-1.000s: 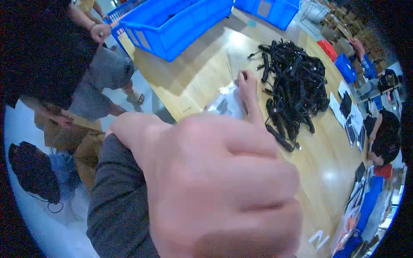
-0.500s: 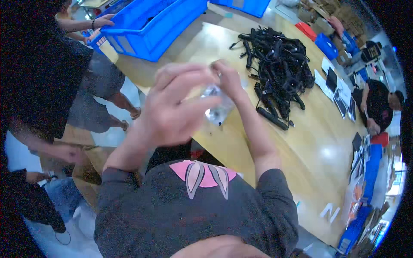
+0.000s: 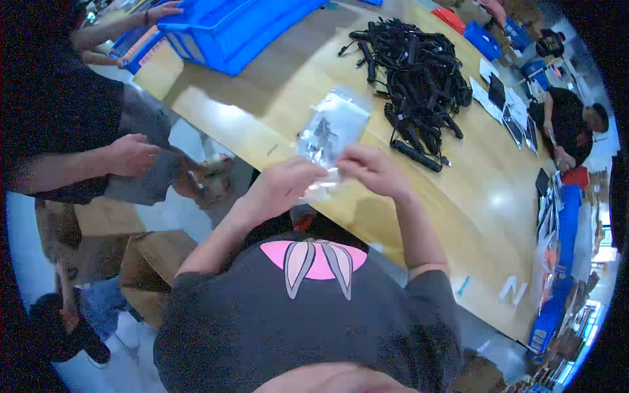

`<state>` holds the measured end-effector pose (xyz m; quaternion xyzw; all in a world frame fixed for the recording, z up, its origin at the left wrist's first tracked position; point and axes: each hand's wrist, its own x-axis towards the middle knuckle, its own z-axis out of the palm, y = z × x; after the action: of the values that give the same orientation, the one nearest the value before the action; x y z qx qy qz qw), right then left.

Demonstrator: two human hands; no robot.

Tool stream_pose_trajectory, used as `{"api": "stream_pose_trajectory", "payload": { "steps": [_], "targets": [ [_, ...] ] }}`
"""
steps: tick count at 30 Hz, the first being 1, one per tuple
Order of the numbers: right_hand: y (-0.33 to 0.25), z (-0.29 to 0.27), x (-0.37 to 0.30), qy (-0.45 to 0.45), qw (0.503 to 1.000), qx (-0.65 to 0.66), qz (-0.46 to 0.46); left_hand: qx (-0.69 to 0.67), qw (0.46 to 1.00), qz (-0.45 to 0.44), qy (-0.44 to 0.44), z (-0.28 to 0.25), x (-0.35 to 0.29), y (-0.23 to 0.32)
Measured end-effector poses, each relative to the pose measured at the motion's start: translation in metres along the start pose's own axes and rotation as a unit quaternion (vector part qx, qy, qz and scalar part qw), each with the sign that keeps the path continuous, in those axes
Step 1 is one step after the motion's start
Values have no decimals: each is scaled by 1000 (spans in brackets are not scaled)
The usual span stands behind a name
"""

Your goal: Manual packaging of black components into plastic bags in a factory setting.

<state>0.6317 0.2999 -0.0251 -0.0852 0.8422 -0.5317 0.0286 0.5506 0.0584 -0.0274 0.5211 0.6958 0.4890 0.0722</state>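
A clear, shiny plastic bag (image 3: 337, 121) lies on the wooden table in front of me, with small dark and silvery contents that I cannot make out. My left hand (image 3: 282, 185) is closed in a pinch at the bag's near left edge. At its near right edge my right hand (image 3: 375, 171) pinches it too, thumb and fingers together. The two hands are a short way apart. Beyond the bag to the right sits a tangled heap of black coiled cables (image 3: 419, 85), touched by neither hand.
A large blue crate (image 3: 229, 39) stands on the table (image 3: 452, 216) at the far left. One co-worker (image 3: 65, 118) is close at my left, above open cardboard boxes (image 3: 154, 268); another (image 3: 570, 121) is at the far right. White sheets and dark flat items (image 3: 504, 105) lie beyond the cables.
My left hand has come down from its raised, open pose to the bag's near edge. My right hand has drawn back toward me, and more of the bag shows.
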Motion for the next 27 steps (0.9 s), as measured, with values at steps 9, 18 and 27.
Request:
{"api": "stream_pose_trajectory", "payload": {
  "steps": [9,18,27],
  "targets": [
    [81,-50,-42,224,837,-498,28,-22,998,-16,50,21,-32,-60],
    [134,-49,-19,250,786,-556,101,-105,960,-109,237,23,-20,-103],
    [167,-73,-20,297,737,-606,42,-60,961,-93,252,44,-16,-122]
  ]
}}
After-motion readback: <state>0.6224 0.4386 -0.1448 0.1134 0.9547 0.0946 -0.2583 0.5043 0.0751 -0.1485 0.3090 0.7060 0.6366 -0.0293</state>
